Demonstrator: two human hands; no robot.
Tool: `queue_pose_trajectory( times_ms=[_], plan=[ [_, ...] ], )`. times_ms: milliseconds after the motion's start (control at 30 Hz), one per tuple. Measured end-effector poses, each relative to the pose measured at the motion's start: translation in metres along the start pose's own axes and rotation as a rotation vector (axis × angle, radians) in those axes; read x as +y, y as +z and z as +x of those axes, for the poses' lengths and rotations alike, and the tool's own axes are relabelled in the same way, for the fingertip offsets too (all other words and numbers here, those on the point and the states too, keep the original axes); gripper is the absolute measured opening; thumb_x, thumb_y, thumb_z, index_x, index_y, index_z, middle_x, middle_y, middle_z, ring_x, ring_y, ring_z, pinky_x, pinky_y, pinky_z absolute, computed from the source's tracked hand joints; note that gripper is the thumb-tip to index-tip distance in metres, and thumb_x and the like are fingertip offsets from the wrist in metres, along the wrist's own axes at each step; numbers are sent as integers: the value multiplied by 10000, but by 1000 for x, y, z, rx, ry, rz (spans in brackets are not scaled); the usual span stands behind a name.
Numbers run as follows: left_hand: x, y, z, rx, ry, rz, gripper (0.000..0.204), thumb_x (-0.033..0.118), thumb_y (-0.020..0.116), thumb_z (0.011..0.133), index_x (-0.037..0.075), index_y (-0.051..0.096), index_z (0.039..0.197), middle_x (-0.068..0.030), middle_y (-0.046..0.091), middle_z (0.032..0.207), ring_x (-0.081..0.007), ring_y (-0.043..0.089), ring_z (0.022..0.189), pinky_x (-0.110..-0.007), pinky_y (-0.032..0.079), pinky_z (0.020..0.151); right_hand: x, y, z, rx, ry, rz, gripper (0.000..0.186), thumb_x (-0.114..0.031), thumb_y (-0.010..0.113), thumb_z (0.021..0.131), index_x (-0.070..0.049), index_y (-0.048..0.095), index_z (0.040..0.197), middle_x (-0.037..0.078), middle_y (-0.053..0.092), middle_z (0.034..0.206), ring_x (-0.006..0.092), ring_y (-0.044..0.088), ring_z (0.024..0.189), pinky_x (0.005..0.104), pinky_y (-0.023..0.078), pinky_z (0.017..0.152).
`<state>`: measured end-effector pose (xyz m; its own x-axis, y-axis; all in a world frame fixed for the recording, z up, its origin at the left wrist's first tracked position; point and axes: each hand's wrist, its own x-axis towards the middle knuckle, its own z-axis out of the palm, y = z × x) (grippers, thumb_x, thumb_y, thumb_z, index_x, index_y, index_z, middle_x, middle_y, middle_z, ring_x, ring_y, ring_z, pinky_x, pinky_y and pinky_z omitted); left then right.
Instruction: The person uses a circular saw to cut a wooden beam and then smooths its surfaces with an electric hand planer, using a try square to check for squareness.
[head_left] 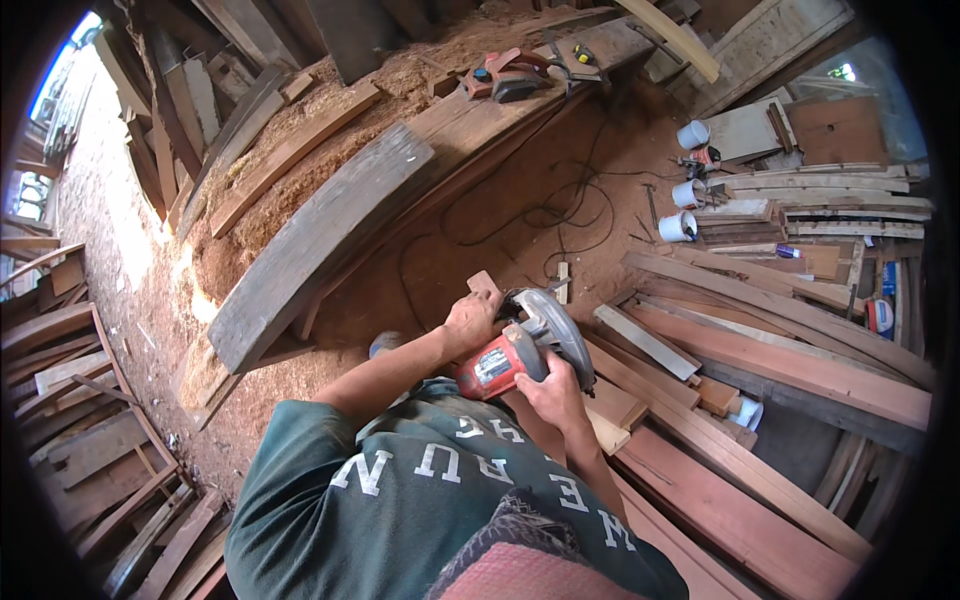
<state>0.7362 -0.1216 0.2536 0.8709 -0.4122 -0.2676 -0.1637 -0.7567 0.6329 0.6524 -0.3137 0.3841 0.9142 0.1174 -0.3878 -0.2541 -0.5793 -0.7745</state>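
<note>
A red circular saw [500,362] with a grey blade guard sits close in front of my body. My right hand [556,392] is wrapped round its rear, thumb against the red motor housing. My left hand [472,322] is closed at the saw's left side, and a small wooden piece [484,283] sticks out beyond its fingers. The left fingertips are partly hidden, as is the underside of the saw. Past my left arm, a thick weathered grey plank [325,235] lies tilted along the wooden bench [455,125].
A red electric planer [515,78] and a yellow tape measure [583,53] rest on the bench's far end. A black cable [570,215] loops over the dirt floor. White buckets [677,227] stand at the right, near stacked boards [740,330]. Sawdust [265,170] heaps behind the plank.
</note>
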Motion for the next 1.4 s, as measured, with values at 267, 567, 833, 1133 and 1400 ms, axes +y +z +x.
queue_pose_trajectory(
  times_ms=[267,567,833,1133,1400],
  plan=[
    [22,-27,72,-115,-117,-20,520,442,702,987,-10,631,1234,-263,719,1217,-440,695,1178,-520,538,1036,-9,-40,34,82,101,206,436,-126,761,860,60,694,1249,202,782,1083,276,756,997,409,575,938],
    [1,-61,171,273,-36,-242,598,545,672,1012,-13,611,1221,-273,650,1206,-446,643,1154,-519,523,994,-18,-70,102,200,145,289,446,-99,749,864,67,696,1275,176,776,1120,218,723,1024,385,554,969],
    [-70,-76,337,-436,-425,-1652,779,697,724,954,65,630,1399,-124,734,1263,-259,695,1157,-494,555,1010,-71,-125,206,226,225,402,339,-93,740,875,52,687,1178,94,733,863,130,670,707,318,558,676],
    [-76,-177,406,-61,-478,-1530,463,341,736,1039,-4,634,1330,-73,731,1216,-193,715,1033,-381,595,913,-118,-152,304,410,215,603,309,1,678,918,48,692,1223,38,661,750,91,591,585,273,480,546],
    [-220,-332,313,231,-496,-1469,488,393,713,1062,-20,619,1304,-168,715,1226,-281,729,1114,-476,618,1022,-139,-176,375,479,129,510,283,-16,693,929,26,677,1208,26,664,788,88,593,583,275,502,544]
  ],
)
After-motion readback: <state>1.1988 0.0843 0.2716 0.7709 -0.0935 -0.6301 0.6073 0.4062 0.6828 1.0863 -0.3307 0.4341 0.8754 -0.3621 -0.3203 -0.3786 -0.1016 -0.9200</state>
